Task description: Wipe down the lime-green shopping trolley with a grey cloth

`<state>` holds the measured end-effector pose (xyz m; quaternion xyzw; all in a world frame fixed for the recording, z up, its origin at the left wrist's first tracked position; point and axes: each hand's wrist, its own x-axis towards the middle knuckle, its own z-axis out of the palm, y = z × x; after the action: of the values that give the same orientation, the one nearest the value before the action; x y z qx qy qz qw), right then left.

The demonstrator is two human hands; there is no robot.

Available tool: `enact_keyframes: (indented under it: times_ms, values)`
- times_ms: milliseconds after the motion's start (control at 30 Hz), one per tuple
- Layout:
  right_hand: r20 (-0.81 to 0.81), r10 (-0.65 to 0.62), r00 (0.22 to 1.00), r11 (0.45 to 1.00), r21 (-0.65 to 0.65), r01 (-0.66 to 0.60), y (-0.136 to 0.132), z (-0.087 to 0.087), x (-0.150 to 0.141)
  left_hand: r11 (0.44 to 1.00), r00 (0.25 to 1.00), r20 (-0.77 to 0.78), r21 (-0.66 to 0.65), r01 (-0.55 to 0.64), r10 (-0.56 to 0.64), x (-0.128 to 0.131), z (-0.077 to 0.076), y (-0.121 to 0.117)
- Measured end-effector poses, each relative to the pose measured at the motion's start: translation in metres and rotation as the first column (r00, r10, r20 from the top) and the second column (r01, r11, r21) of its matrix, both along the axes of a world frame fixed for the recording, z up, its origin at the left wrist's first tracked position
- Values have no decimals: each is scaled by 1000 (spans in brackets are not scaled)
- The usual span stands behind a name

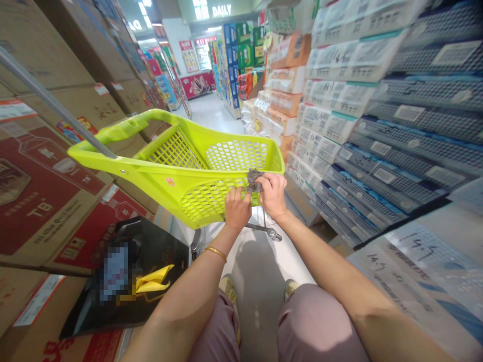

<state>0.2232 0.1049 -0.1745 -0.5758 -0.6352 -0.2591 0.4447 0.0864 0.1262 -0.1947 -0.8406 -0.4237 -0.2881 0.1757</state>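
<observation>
A lime-green plastic shopping cart stands before me, its handle toward the left and its basket seen from the side. My right hand is closed on a crumpled grey-brown cloth, held against the basket's upper rim near its right end. Just left of it, my left hand rests at the perforated side wall, fingers curled over the holes. Whether those fingers grip the wall or part of the cloth is hidden. A gold bangle circles my left wrist.
Stacked cartons rise on the left. A black bag with a yellow cloth lies beside them. Wrapped paper packs and blue-grey checked packs are piled on the right. An aisle floor runs back between shelves.
</observation>
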Motion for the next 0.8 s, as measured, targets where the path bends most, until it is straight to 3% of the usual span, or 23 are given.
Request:
enact_keyframes:
  times_ms: [100, 333, 500, 633, 800]
  values:
    - [44, 8, 999, 999, -53, -6, 6, -11, 3, 1000, 1000, -6, -12, -19, 19, 5, -2, 4]
    - [82, -24, 996, 988, -152, 36, 14, -56, 9, 999, 999, 13, -3, -37, 37, 6, -9, 14]
    - [199, 87, 976, 968, -247, -36, 4, -74, 9, 1000, 998, 52, -10, -22, 23, 2, -10, 18]
    - [199, 108, 974, 963, -265, -53, 1, -64, 7, 999, 999, 41, 6, -36, 36, 0, -8, 18]
    - [124, 38, 992, 994, -108, -25, 4, -21, 1, 997, 997, -6, -12, -75, 75, -1, -3, 15]
